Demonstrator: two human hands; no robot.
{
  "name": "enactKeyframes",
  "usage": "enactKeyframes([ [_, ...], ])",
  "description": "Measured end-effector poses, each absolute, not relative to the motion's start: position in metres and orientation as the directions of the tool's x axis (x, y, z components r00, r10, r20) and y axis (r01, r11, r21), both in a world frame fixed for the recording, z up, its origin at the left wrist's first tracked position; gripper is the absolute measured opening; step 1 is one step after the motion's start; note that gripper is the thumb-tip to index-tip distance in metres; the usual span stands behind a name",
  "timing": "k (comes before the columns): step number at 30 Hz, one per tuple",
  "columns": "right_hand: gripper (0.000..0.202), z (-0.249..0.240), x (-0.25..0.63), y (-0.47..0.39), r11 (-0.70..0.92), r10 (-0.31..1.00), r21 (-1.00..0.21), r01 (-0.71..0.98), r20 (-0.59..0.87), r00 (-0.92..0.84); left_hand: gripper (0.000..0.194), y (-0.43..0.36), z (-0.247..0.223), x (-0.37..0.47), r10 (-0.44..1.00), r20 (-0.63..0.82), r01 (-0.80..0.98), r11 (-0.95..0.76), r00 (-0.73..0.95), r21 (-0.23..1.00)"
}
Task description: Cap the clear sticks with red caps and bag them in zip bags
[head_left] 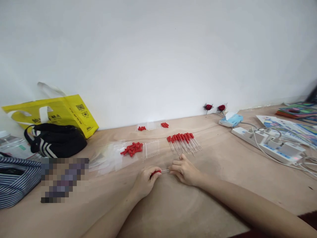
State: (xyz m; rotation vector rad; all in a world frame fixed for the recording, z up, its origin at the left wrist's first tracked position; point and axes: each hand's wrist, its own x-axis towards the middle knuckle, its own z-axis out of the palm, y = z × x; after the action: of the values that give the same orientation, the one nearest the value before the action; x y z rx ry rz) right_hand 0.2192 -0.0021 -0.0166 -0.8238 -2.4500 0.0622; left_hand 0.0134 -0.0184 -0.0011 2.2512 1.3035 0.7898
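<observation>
Since the left hand [144, 183] has its fingers curled around a red piece [156, 172], most of it's hidden. A thin pale stick [164, 171] spans to the right hand [185, 171], pinched in its fingers, near middle of the table [158, 213]; can't tell where either end stops. Left side, some striped fabric [18, 181]'s cut off and a patch [64, 181]'s pixelated.

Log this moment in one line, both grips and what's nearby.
Left grip: holding red tip | Right grip: pinching clear stick | Beyond: loose red tips, row of clear sticks, red-tipped sticks
</observation>
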Motion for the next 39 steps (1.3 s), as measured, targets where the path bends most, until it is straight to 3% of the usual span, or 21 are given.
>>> enactKeyframes([
  [6,0.024,-0.017,0.219,0.002,0.828,0.521,-0.123,0.547,0.527,-0.671,0.020,-0.021,0.003,0.015,0.869,0.269,0.647,-0.489,0.415,0.585],
  [14,0.023,-0.016,0.213,-0.003,0.818,0.546,-0.174,0.549,0.536,-0.644,0.024,-0.021,0.003,0.017,0.828,0.311,0.653,-0.560,0.467,0.510],
  [32,0.021,0.002,0.205,-0.002,0.790,0.592,-0.150,0.594,0.437,-0.677,0.021,-0.011,0.012,0.007,0.751,0.364,0.603,-0.659,0.550,0.449],
  [34,0.018,0.003,0.205,-0.002,0.781,0.610,-0.172,0.600,0.420,-0.672,0.017,-0.009,0.012,0.003,0.750,0.392,0.612,-0.661,0.533,0.434],
  [36,0.018,0.002,0.206,0.003,0.741,0.661,-0.239,0.627,0.421,-0.621,0.026,-0.004,0.010,-0.004,0.770,0.448,0.667,-0.627,0.454,0.402],
  [39,0.024,0.000,0.209,0.020,0.551,0.824,-0.428,0.717,0.416,-0.385,0.040,0.008,0.002,-0.019,0.805,0.535,0.788,-0.495,0.256,0.367],
])
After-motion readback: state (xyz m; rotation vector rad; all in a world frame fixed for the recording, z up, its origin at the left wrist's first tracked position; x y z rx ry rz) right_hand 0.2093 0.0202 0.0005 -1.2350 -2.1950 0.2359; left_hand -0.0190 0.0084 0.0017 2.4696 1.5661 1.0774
